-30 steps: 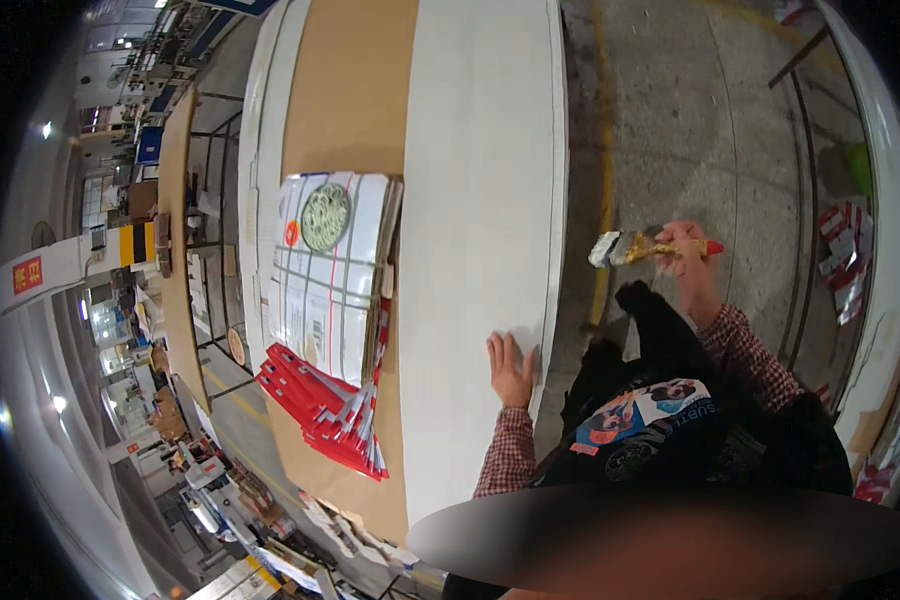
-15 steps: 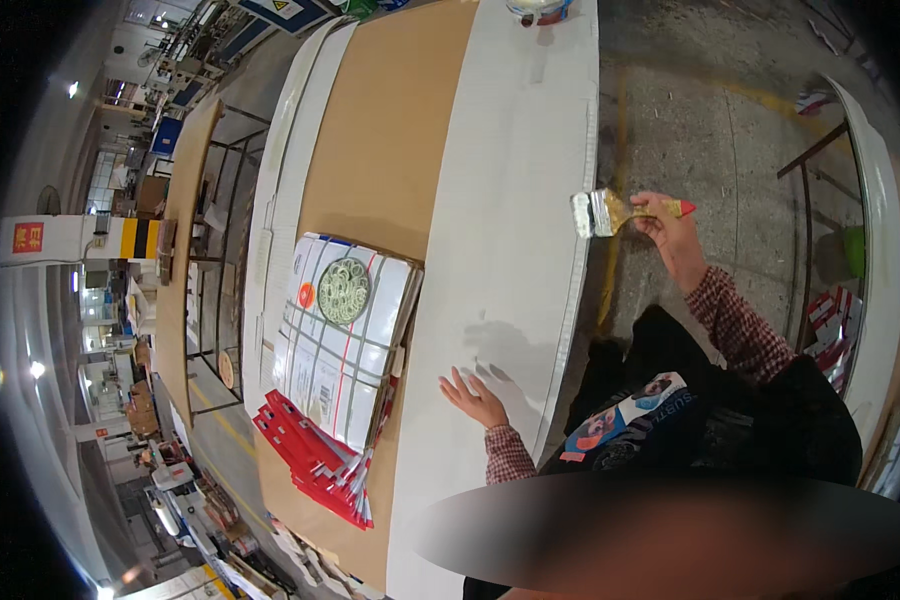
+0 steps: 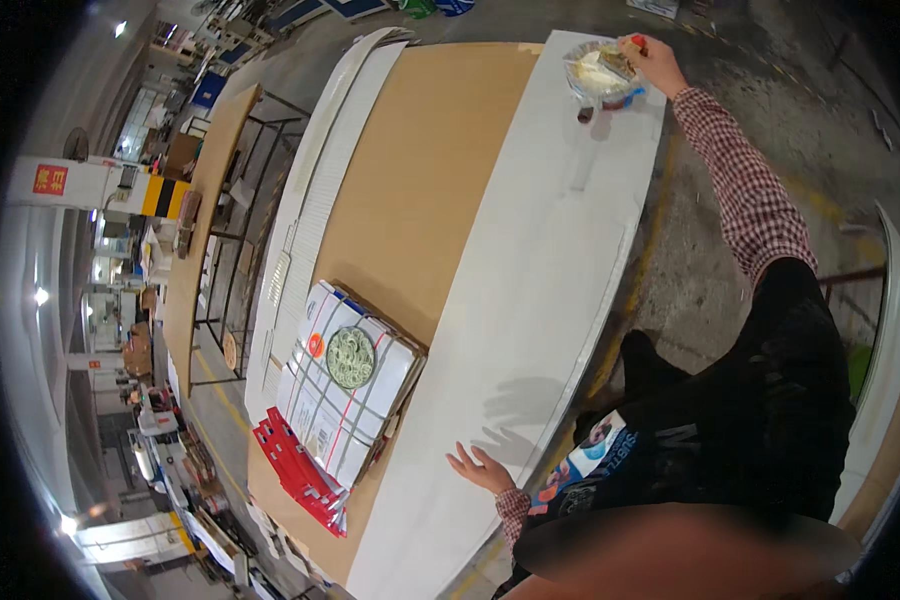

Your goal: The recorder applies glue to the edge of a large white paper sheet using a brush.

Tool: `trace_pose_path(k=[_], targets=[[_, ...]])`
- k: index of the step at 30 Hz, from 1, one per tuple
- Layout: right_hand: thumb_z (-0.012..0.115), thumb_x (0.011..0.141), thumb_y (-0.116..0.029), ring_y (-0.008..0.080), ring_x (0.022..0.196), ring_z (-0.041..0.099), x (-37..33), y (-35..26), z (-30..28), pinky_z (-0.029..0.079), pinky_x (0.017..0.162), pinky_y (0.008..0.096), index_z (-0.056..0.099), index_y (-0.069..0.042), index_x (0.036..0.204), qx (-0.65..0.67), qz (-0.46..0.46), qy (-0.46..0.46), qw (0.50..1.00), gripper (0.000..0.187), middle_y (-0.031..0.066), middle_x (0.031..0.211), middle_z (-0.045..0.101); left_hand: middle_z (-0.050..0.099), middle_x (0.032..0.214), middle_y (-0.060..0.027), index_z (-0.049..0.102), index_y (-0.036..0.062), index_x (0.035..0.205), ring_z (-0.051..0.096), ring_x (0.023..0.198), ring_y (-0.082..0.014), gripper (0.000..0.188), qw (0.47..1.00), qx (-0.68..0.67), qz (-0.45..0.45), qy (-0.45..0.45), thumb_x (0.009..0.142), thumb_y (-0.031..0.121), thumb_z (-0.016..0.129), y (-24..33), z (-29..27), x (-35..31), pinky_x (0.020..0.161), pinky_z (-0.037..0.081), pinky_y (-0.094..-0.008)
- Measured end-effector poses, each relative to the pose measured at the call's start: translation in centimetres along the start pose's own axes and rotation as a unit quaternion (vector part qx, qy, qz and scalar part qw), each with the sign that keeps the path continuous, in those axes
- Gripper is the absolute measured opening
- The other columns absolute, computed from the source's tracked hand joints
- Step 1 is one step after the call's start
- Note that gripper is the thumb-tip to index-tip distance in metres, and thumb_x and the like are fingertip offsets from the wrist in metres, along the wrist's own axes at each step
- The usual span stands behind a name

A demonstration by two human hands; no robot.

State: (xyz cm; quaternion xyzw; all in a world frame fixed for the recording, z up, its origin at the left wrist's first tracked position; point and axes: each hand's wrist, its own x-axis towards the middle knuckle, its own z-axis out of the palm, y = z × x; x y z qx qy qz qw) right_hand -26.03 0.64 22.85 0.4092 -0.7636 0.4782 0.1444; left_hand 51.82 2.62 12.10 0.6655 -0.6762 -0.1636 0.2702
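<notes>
At the far right corner of the long table my right hand (image 3: 654, 66) grips a flat paintbrush (image 3: 618, 63) by its red-tipped handle. Its bristles are down at a round bowl (image 3: 576, 82), which looks plastic-covered and has a pale, creamy substance inside; how deep they go I cannot make out. My left hand (image 3: 483, 470) hovers by the near right edge of the table, fingers spread, holding nothing. To its left lies a stack of printed white sheets (image 3: 320, 390) with a green round picture on top. Red fanned-out ends (image 3: 295, 470) stick out on the stack's near side.
The table carries a white strip (image 3: 500, 270) on the right and brown board (image 3: 420, 160) in the middle. Beyond a floor gap on the left stands another long brown-topped table (image 3: 198, 240). A pale-topped table (image 3: 870, 390) edges in at the far right.
My right hand has carried the paintbrush forward from beside the table to the bowl. My left hand stays open, nearer the table's edge. The view has shifted, bringing the whole bowl into sight.
</notes>
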Motion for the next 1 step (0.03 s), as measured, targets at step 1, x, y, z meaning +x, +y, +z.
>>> trace_pose_path(k=[1], targets=[[0.064, 0.089, -0.028, 0.0085, 0.084, 0.06, 1.61, 0.56, 2.44, 0.047, 0.076, 0.0229, 0.062, -0.007, 0.11, -0.069, 0.051, -0.06, 0.994, 0.03, 0.0052, 0.095, 0.066, 0.025, 0.145, -0.0272, 0.048, 0.0078, 0.133, 0.027, 0.133, -0.0409, 0.041, 0.999, 0.03, -0.014, 0.01, 0.095, 0.025, 0.051, 0.48, -0.2, -0.71, 0.106, 0.027, -0.0503]])
